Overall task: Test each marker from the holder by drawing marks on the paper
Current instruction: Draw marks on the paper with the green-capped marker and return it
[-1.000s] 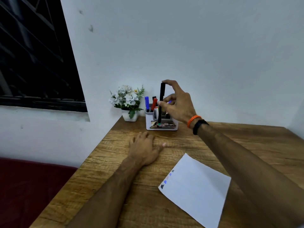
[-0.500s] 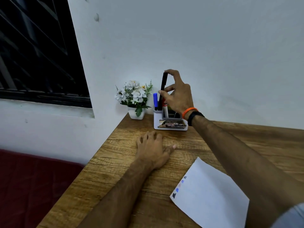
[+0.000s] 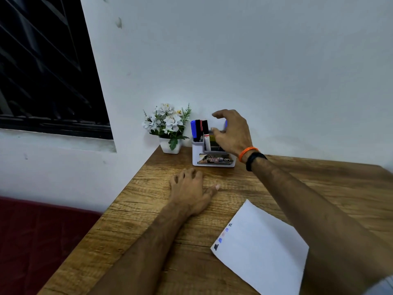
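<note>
My right hand [image 3: 232, 133] is hovering over the holder [image 3: 213, 155], its fingers [image 3: 217, 131] loosely curved and apart, thumb arching above them; I cannot tell whether they are touching anything inside, and they are gripping nothing I can see. My right arm is reaching forward across the bench [image 3: 319, 184], passing over the near right part of the paper [image 3: 258, 248], with an orange band [image 3: 247, 153] and a black band [image 3: 255, 160] sitting on the wrist. My left hand [image 3: 191, 191] is lying palm down on the wood in front of the holder, fingers [image 3: 182, 177] bent at the knuckles and slightly spread, thumb pointing right, holding nothing.

The markers [image 3: 199, 129] are standing upright in the holder's left compartment: blue cap, black, and a red-and-white one beside them. The holder is sitting at the bench's far edge against the wall, just right of a small pot of white flowers [image 3: 168, 124]. The paper is lying near me, a row of small coloured marks [image 3: 222, 237] running along its left edge.
</note>
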Motion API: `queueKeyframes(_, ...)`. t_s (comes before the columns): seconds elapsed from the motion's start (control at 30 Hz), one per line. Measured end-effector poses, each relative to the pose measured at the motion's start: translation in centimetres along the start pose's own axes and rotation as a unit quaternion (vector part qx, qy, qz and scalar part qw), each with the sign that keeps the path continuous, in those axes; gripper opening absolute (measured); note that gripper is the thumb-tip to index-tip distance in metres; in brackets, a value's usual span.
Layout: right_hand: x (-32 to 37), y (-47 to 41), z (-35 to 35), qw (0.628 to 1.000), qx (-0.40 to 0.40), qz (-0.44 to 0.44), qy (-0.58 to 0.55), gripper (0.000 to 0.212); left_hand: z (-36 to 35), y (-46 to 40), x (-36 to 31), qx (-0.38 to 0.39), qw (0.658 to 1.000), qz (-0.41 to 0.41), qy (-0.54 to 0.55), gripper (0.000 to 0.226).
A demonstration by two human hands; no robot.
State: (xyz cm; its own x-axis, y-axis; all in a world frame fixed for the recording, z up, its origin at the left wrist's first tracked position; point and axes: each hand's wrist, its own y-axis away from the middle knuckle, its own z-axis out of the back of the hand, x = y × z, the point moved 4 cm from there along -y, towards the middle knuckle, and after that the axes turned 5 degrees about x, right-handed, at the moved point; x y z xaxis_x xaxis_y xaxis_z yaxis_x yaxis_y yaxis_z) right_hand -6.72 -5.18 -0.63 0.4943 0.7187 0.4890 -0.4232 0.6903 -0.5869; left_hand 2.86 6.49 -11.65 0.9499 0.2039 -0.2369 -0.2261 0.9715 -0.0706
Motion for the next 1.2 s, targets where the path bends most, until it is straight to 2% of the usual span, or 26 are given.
queueKeyframes(0.23,-3.2,3.0,2.9,0.999,-0.005,-0.041,-0.029,0.023,0.7,0.3,-1.3,0.014,1.000,-0.001,-0.008,0.071)
queueKeyframes(0.47,-6.2,4.0,4.2,0.996,0.010,-0.093,-0.012,0.023,0.4,-1.4,-4.5,0.014,1.000,-0.027,0.001,0.064)
queueKeyframes(0.7,-8.1,2.4,3.4,0.992,0.001,-0.123,-0.007,0.020,-1.0,-2.1,-4.3,-0.015,0.999,-0.031,0.013,0.060)
queueKeyframes(0.8,-8.4,1.4,2.8,0.992,0.000,-0.123,-0.003,0.023,-1.1,-2.2,-4.3,-0.017,0.999,-0.029,0.013,0.059)
queueKeyframes(1.0,-8.3,-1.2,2.4,0.991,0.001,-0.128,0.024,0.043,-1.0,-2.3,-4.4,-0.016,0.999,-0.025,0.020,0.060)
queueKeyframes(1.2,-8.4,-2.3,1.6,0.991,0.045,-0.110,0.056,0.047,-1.0,-2.3,-4.4,-0.010,0.999,-0.025,0.023,0.061)
